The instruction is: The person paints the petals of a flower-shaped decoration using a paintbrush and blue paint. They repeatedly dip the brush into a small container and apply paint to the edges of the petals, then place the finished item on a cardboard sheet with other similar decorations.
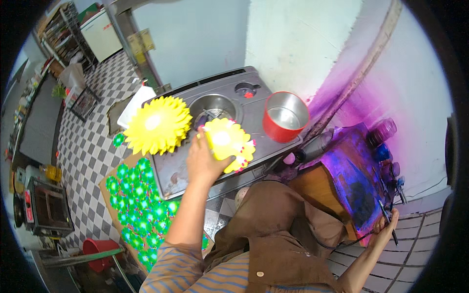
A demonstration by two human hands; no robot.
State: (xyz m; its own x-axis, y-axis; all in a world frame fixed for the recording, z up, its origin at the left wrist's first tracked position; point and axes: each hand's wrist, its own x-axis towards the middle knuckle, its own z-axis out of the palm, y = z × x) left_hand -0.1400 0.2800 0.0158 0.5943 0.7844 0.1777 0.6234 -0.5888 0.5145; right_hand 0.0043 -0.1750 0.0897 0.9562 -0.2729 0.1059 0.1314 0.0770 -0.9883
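My left hand (pixel 205 159) is around the near left edge of a small stack of yellow flower-shaped pieces (pixel 223 139) with pink spots along their rims. Beside it, to the left, sits a taller stack of larger yellow flower-shaped pieces (pixel 157 126) with pointed petals. Both stacks are over a grey plastic cart top (pixel 179 179). Far to the right, my right hand (pixel 384 225) holds a slim airbrush (pixel 388 218), from which a dark hose (pixel 348 242) runs back toward my lap. The airbrush is next to a purple-stained cloth (pixel 351 175) draped over a brown cardboard box (pixel 318 186).
A red metal pot (pixel 280 128) stands on the cart's right end, by a round metal well (pixel 198 104). Paint jars (pixel 383 152) line the wall. Many green flower pieces (pixel 139 205) cover cardboard (pixel 106 186) on the left floor. A red bucket (pixel 97 252) is lower left.
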